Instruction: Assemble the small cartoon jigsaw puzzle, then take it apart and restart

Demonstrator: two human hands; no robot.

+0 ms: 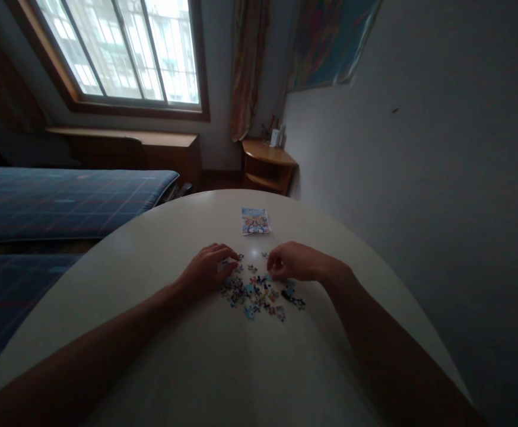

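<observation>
A loose heap of small jigsaw puzzle pieces (252,292) in blue, white and other colours lies on the round white table (196,367). My left hand (207,267) rests at the heap's left side, thumb and fingers apart. Its forefinger reaches a single puzzle piece (241,257). On the other side, my right hand (296,261) bends inward with curled fingers, their tips low at the heap's upper right edge, around a light blue puzzle piece (268,277). Beyond both hands lies a colourful printed picture sheet (255,221).
A bed with a blue plaid cover (63,201) stands left of the table, and a white wall (396,178) runs along the right. Behind are a wooden corner shelf (270,153), a long wooden desk (161,138) and a barred window (125,53).
</observation>
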